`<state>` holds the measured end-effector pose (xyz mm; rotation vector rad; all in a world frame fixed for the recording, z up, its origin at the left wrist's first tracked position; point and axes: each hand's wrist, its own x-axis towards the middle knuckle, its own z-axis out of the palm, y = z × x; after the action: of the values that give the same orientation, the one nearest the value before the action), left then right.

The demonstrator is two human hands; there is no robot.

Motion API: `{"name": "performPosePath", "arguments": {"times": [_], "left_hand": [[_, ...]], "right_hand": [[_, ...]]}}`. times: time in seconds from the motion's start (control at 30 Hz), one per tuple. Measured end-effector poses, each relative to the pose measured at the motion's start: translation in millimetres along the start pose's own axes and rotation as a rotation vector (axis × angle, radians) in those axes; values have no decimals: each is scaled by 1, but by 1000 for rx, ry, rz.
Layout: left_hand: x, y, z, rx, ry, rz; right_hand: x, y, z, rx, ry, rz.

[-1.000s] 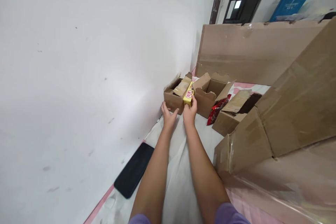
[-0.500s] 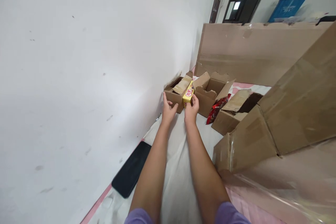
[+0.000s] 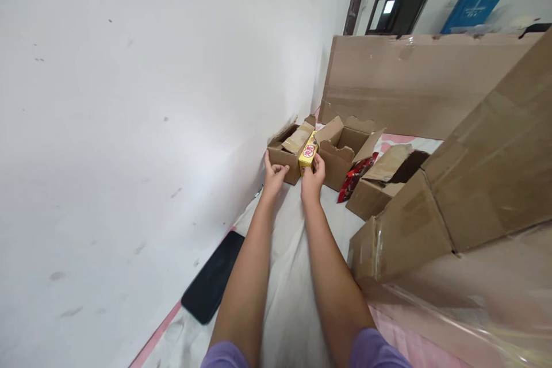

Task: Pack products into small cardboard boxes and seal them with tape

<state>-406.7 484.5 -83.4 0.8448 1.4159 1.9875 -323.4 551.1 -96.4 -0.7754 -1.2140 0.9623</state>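
My right hand [image 3: 312, 183] pinches the near end of a small yellow snack box [image 3: 307, 151] with red-and-white lettering. The yellow box stands in the narrow gap between two brown cardboard boxes. At the front of the left cardboard box [image 3: 285, 162] is my left hand [image 3: 273, 179]. Its index finger stretches up along that box's left corner, while the thumb and other fingers are near its front face, holding nothing. The middle cardboard box [image 3: 332, 165] has its flaps up, right of the yellow box. A red packet [image 3: 354, 177] leans against its right side.
A third small cardboard box [image 3: 368, 198] stands further right, near a large cardboard panel [image 3: 409, 230]. Another tall panel [image 3: 388, 80] closes off the back. The white wall [image 3: 172, 98] runs along the left. A black phone [image 3: 213, 277] lies on the pale cloth [image 3: 287, 276].
The view has shifted slightly. My left thumb has drawn closer to the other fingers. My right hand keeps hold of the yellow box, which sits in the same gap.
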Motion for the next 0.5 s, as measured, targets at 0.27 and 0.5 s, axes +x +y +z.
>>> {"name": "performPosePath", "arguments": {"times": [0.27,0.5], "left_hand": [[2,5,-1,-6,-17,-27],[5,28,-6,140,124,113]], "right_hand": [[-2,-4,0,34,10,10],[-3,-6,1,89,48,10]]}}
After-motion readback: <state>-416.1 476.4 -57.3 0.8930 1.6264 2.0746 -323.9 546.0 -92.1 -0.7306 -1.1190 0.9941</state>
